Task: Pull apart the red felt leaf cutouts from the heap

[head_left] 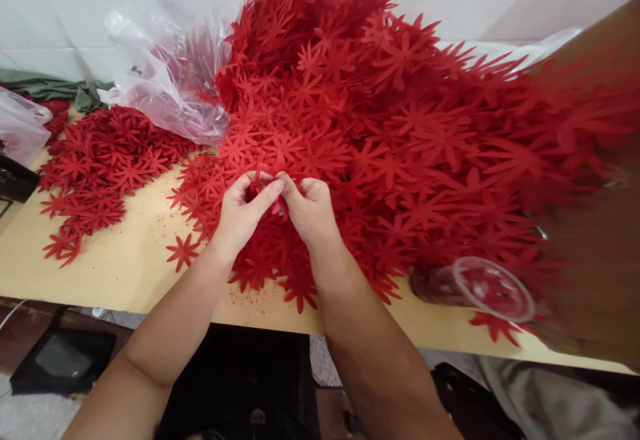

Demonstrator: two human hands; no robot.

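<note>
A large heap of red flower-shaped pieces covers the middle and right of the table. In front of it, my left hand and my right hand meet, thumbs and fingertips touching. Both pinch a small red flower piece, largely hidden by the fingers. A single red flower lies flat on the table left of my left wrist. Further left sits a smaller pile of darker red flowers.
A clear plastic bag leans against the wall behind the piles. A clear plastic cup lies on its side at the table's front right, near a brown board. Another bag and green cloth are at the left.
</note>
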